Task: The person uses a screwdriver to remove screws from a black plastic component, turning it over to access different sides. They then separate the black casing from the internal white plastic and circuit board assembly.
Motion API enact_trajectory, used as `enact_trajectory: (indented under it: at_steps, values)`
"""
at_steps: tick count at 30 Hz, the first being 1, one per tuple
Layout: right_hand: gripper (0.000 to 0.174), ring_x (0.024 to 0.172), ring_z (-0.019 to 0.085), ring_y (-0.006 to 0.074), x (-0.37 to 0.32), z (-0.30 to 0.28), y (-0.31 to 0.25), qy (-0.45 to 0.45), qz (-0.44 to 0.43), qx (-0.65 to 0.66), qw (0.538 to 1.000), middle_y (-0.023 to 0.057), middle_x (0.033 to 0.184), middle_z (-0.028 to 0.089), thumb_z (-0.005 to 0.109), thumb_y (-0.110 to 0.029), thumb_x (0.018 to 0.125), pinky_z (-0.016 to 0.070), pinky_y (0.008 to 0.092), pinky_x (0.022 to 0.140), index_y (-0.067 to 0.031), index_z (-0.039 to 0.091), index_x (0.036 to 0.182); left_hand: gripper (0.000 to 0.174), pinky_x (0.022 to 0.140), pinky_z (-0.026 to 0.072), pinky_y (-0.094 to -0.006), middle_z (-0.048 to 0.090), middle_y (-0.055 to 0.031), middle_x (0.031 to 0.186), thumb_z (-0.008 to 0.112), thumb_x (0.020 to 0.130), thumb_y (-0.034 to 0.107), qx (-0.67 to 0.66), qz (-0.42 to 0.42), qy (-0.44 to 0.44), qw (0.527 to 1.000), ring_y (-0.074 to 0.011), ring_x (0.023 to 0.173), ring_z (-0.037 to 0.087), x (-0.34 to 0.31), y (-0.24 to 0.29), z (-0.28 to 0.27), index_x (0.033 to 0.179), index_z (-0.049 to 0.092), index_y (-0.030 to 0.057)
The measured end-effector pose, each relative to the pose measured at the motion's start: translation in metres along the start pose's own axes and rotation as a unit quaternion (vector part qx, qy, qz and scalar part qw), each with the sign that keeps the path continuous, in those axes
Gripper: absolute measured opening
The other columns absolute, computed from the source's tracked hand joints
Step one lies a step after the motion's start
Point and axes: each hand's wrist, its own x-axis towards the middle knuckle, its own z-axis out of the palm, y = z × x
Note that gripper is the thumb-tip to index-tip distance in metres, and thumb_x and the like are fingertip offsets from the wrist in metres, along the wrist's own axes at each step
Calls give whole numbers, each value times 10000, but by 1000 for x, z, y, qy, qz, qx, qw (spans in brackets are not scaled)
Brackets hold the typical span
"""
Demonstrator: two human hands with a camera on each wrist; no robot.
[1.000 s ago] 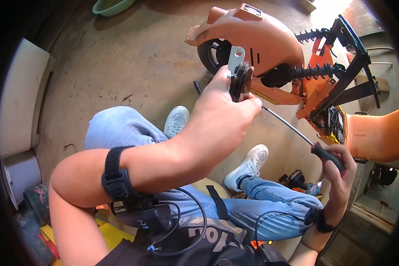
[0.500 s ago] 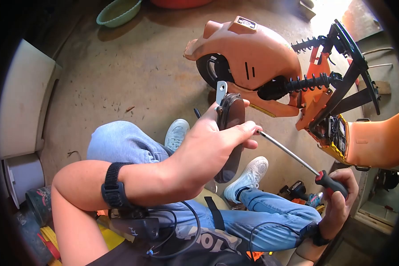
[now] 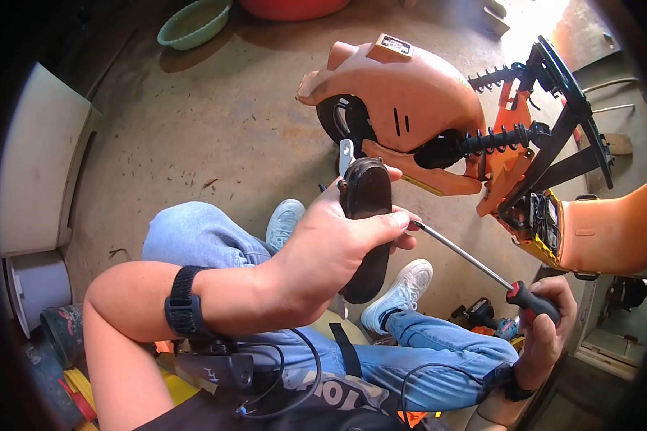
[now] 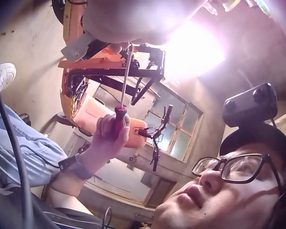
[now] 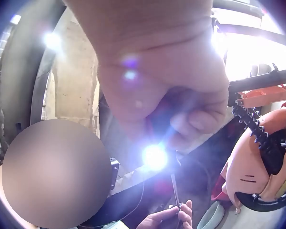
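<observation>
In the head view the left hand [image 3: 323, 241] grips a dark oval part [image 3: 367, 226] with a small metal bracket [image 3: 346, 154] at its upper end. Its thumb lies across the part, close to the tip of a screwdriver [image 3: 461, 253]. The right hand [image 3: 550, 316] holds the black and red handle, curled round it. The left wrist view also shows the right hand [image 4: 112, 133] on the red handle, the shaft pointing up. In the right wrist view the screwdriver shaft [image 5: 175, 188] runs down to the left hand [image 5: 169, 218]. Whether the tip touches the part cannot be told.
An orange scooter body [image 3: 417, 93] with black springs lies beyond the hands. A green basin [image 3: 194, 25] and a red basin [image 3: 295, 6] stand on the floor at the back. A power drill [image 3: 479, 312] is near the right knee, and a white cabinet [image 3: 39, 165] stands at left.
The left hand has moved lower and turned the oval part so its broad face shows. The right hand with the screwdriver has also moved lower. The camera view has shifted.
</observation>
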Motion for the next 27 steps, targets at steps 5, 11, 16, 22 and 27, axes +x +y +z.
enact_trajectory:
  at_steps: [5,11,16,22,27]
  values:
    - [645,681,545,111,-1,2,-4,8,4,-7,1000,69,861,563,748,-564,737,418,226,607,19,586,960,513,843,489,-307,634,-58,1027,672,929,126,22,16,3,1000,-165,951,642,-1,1,0,1381,433,82]
    - [645,703,541,114,-3,-1,-1,4,5,-7,1000,70,890,562,753,-561,734,418,232,619,22,590,958,513,848,490,-304,633,-52,1020,677,929,135,18,4,1,1000,-159,942,635,-2,3,-1,1380,437,85]
    - [643,701,542,114,-3,-2,-1,0,3,-9,1000,70,888,562,756,-555,731,416,232,621,23,592,958,518,859,493,-304,650,-59,1022,679,934,150,23,2,5,1000,-155,944,634,-1,2,-1,1381,429,76]
    - [638,703,544,116,-2,-1,-4,5,0,-8,1000,68,880,564,754,-551,728,417,233,626,24,594,953,516,860,491,-302,662,-67,1023,675,939,154,38,9,4,999,-152,945,634,0,0,0,1383,425,73]
    - [638,717,551,120,-3,-3,-3,0,-4,-12,1000,66,873,567,751,-550,727,424,236,635,25,597,958,509,861,487,-300,656,-67,1020,669,942,140,52,14,-1,999,-152,945,634,0,0,0,1383,425,74]
